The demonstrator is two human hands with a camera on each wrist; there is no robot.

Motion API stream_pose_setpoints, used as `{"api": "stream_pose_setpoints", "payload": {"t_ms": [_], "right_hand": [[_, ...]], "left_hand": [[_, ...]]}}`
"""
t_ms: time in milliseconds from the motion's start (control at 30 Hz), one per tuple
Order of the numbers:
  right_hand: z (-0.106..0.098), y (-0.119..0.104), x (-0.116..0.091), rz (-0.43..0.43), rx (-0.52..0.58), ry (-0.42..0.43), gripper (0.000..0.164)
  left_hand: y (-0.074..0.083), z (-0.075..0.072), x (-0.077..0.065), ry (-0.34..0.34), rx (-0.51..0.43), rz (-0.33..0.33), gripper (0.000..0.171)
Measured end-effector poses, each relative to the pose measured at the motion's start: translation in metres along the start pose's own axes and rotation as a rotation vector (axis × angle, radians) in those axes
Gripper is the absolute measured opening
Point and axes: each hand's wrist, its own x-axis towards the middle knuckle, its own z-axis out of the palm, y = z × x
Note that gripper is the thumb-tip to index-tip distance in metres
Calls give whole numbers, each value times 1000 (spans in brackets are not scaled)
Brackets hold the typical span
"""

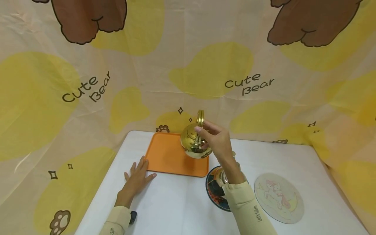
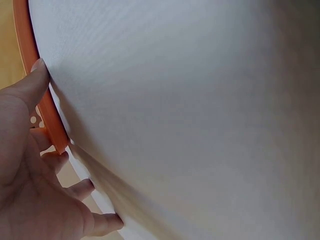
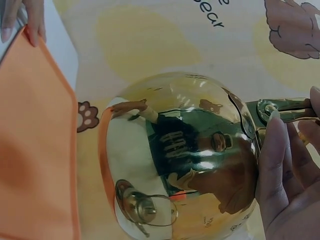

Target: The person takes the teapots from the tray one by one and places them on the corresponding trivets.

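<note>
A shiny gold teapot (image 1: 192, 142) hangs over the orange tray (image 1: 170, 160), and my right hand (image 1: 218, 140) grips it at its raised handle. In the right wrist view the round, mirror-like body fills the middle, with thumb and fingers around the handle's hinged base (image 3: 272, 110). At the tray's left front corner, my left hand (image 1: 138, 176) lies with fingers spread. The left wrist view has its thumb on the tray's orange rim (image 2: 52, 120) and the other fingers stretched past the corner.
Under my right forearm stands a patterned round plate (image 1: 212, 195) bearing a shiny metal vessel (image 1: 224, 178), partly hidden by the wrist. Right of it lies a pale round mat (image 1: 279, 198) with a unicorn picture. A printed cloth (image 1: 205, 65) rises behind the white table (image 1: 164, 205).
</note>
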Motion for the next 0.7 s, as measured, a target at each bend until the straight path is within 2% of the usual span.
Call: {"api": "stream_pose_setpoints", "payload": {"t_ms": [700], "right_hand": [[-30,-18,-1,-37,-42,60,44]], "left_hand": [[1,0,0,0,-10,-8,88]]}}
